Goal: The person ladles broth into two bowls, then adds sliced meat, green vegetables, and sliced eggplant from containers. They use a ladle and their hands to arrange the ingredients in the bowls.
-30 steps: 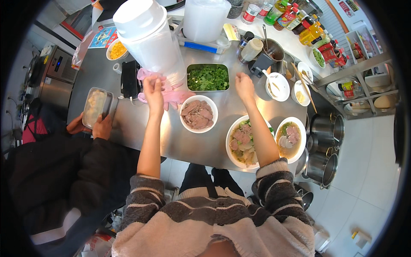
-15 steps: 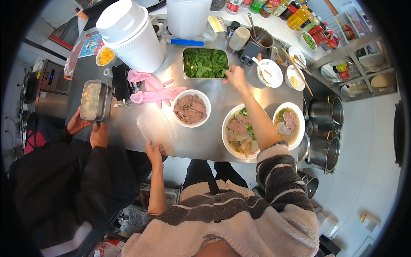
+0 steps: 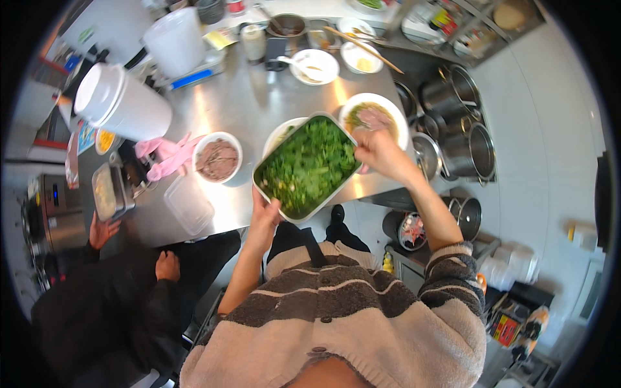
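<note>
A rectangular metal tray (image 3: 331,195) full of chopped leafy greens (image 3: 314,158) is up off the table, held tilted in front of me. My left hand (image 3: 261,216) grips its near left edge, and my right hand (image 3: 380,150) has hold of the right edge. One white soup bowl (image 3: 276,134) is mostly hidden behind the tray. Beyond my right hand, another white bowl (image 3: 400,116) holds broth with sliced meat. To the left stands a white bowl of sliced meat (image 3: 218,160), with a clear plastic lid (image 3: 189,205) lying on the table nearby.
A co-worker's hands (image 3: 105,230) are at the left, near a clear food box (image 3: 108,191). Pink gloves (image 3: 167,157) lie beside a white tub stack (image 3: 129,113). Small white bowls (image 3: 314,66) stand at the back; steel pots (image 3: 477,145) are at the right.
The greens tray has left its place at the back and come toward me, over the soup bowls. My left hand has moved from the clear lid to the tray. The view has shifted right.
</note>
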{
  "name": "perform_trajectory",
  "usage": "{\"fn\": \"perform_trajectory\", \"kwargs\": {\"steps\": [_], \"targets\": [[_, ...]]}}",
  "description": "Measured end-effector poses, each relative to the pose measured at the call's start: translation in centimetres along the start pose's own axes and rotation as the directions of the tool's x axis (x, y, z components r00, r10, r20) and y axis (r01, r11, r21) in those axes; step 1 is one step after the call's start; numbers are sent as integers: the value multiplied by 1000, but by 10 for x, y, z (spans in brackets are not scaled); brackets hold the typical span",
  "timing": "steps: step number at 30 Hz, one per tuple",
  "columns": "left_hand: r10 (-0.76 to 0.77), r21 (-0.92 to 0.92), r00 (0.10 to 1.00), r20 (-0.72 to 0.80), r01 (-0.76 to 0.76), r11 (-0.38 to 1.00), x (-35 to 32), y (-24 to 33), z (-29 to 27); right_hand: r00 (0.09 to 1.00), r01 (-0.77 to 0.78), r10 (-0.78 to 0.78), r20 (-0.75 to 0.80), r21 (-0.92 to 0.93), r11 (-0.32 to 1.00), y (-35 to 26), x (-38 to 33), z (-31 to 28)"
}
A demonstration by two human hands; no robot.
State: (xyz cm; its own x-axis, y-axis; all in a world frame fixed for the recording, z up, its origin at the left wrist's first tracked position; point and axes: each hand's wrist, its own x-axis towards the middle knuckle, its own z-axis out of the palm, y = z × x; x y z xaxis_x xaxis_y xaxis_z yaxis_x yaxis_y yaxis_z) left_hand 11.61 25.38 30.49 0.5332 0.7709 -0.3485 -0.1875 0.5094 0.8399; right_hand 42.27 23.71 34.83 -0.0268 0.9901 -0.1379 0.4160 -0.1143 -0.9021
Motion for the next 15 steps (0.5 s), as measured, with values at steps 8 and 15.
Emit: {"fn": "perform_trajectory", "kwargs": {"steps": [8, 15], "targets": [[-313, -73, 928, -204, 305, 950, -22, -101, 97, 953, -141, 238, -186, 422, 896, 119, -168, -25], [-45, -118, 925, -377, 0, 993, 3, -133, 142, 847, -361, 445, -291, 300, 883, 285, -280, -17]]}}
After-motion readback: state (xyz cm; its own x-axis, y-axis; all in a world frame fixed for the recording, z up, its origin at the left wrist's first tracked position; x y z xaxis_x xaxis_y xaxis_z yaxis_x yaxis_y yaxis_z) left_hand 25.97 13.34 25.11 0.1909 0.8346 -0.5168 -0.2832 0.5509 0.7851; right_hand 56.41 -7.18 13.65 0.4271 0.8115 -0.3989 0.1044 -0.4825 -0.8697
